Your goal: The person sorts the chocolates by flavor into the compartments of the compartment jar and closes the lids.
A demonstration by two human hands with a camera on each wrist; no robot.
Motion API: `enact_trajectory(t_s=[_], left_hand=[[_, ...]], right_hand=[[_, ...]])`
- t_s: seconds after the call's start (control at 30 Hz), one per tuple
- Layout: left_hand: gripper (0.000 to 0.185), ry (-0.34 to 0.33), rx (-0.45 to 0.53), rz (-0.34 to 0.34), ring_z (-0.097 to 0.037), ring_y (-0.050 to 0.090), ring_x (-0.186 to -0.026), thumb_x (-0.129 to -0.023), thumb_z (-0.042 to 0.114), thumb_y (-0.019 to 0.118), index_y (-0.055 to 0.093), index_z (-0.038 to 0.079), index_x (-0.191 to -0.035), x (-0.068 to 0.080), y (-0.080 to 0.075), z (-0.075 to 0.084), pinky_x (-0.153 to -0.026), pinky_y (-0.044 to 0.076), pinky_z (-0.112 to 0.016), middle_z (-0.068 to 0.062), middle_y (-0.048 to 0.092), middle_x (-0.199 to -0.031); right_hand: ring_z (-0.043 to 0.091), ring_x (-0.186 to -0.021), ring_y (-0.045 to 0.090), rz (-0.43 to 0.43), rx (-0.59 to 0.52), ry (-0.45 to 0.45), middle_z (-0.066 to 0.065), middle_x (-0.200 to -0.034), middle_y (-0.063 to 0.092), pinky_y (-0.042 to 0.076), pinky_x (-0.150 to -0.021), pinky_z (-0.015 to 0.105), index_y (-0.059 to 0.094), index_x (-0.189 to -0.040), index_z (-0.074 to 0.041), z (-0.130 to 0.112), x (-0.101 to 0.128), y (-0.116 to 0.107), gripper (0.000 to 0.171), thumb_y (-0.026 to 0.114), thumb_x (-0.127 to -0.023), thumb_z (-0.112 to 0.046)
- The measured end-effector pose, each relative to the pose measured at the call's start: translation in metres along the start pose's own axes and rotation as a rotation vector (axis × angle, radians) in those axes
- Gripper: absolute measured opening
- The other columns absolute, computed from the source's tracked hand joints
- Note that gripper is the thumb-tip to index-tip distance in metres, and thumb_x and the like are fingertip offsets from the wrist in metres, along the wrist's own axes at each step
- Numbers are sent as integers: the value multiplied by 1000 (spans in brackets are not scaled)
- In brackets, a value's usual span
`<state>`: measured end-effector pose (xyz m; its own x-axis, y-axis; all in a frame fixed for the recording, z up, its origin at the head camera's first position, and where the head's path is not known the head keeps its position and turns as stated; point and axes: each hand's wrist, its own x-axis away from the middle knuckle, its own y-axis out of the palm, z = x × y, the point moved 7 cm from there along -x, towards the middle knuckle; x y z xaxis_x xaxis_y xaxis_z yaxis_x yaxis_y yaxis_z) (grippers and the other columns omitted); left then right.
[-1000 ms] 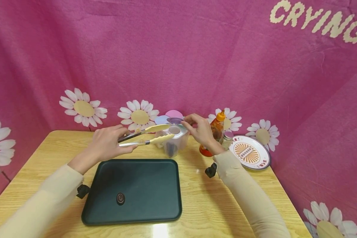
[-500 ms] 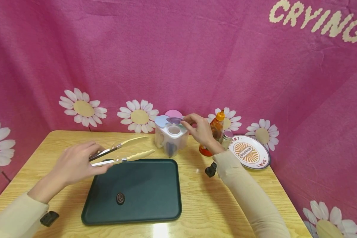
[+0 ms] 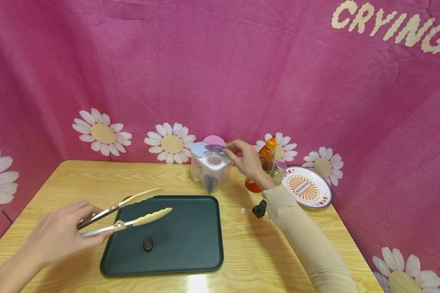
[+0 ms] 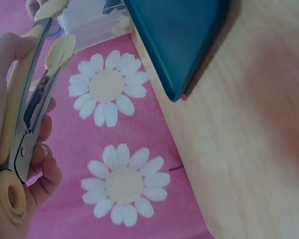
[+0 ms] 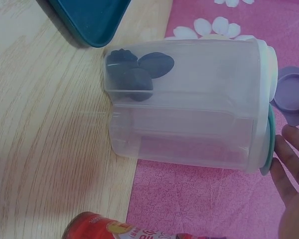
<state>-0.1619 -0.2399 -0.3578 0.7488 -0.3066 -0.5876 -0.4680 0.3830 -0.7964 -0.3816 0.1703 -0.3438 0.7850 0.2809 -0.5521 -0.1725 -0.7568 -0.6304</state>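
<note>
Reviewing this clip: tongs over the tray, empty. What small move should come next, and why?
Probably lower the tongs in the left hand onto the dark round piece on the tray and close them: the tips stand open, hold nothing, and hover just above it, while the right hand holds the container lid open.

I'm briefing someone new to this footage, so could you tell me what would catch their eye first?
Probably the left hand holding cream-tipped tongs, tips apart, over the dark green tray at table centre, where one small dark round piece lies. Behind the tray, the right hand holds a purple flap lid on a clear compartment container, against a vivid pink daisy backdrop.
</note>
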Motion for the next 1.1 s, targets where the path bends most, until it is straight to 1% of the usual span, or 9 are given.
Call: enact_trajectory(t_s=[0.17,0.23,0.37,0.4,0.43,0.57,0.63,0.93,1.1], left_hand=[[48,-73,-36,-43,8,30,-61,-50,40,98,74,28,-90,25,-4,0,-51,26,-21,23,42,-71],[50,-146,-57,-132,5,31,-61,-53,44,98,75,26,-93,37,0,-3,-52,27,-22,19,44,-72],[54,-328,-97,-375,-5,37,-61,-64,58,93,75,21,-99,59,12,-14,-55,30,-26,10,48,-74],[54,-366,-108,-420,-6,36,-60,-67,61,91,75,21,-100,64,14,-17,-55,30,-26,9,47,-74],[54,-388,-114,-434,-5,36,-60,-68,63,90,75,22,-100,69,15,-18,-55,30,-26,8,47,-73],[49,-395,-122,-401,1,30,-57,-67,62,91,75,27,-97,87,16,-18,-54,27,-24,11,42,-71],[49,-398,-120,-415,2,31,-57,-67,64,90,75,28,-96,95,20,-18,-54,28,-23,12,41,-71],[57,-452,-94,-654,-4,41,-64,-76,80,74,73,29,-101,111,46,-28,-57,35,-27,11,49,-76],[54,-454,-82,-697,-3,42,-65,-78,79,73,73,30,-102,111,51,-30,-58,35,-27,13,51,-79]], right_hand=[[26,-90,76,14,24,-14,11,-100,80,63,-82,48,77,-107,-7,-2,1,-2,18,77,-97,-22],[25,-90,76,22,33,-22,10,-99,81,64,-82,45,77,-107,-8,-1,0,-2,17,77,-97,-22],[24,-90,76,32,47,-40,9,-100,81,64,-81,40,77,-107,-8,-1,0,-2,17,77,-97,-22],[24,-90,76,32,48,-41,9,-100,81,64,-81,39,77,-107,-8,-1,0,-2,17,77,-97,-22],[24,-90,77,33,46,-44,9,-100,81,64,-81,40,77,-107,-8,-2,0,-2,17,77,-97,-22],[25,-90,76,29,37,-37,10,-100,81,64,-81,42,77,-107,-7,-3,1,-3,18,77,-97,-22],[26,-90,76,28,30,-35,10,-100,81,64,-82,43,77,-107,-7,-3,1,-3,18,77,-97,-22],[26,-91,76,10,34,-21,11,-100,80,64,-83,45,77,-107,-7,-2,0,-1,18,77,-97,-22],[25,-91,76,7,29,-14,11,-101,80,64,-83,46,77,-108,-7,-2,0,-1,19,77,-97,-22]])
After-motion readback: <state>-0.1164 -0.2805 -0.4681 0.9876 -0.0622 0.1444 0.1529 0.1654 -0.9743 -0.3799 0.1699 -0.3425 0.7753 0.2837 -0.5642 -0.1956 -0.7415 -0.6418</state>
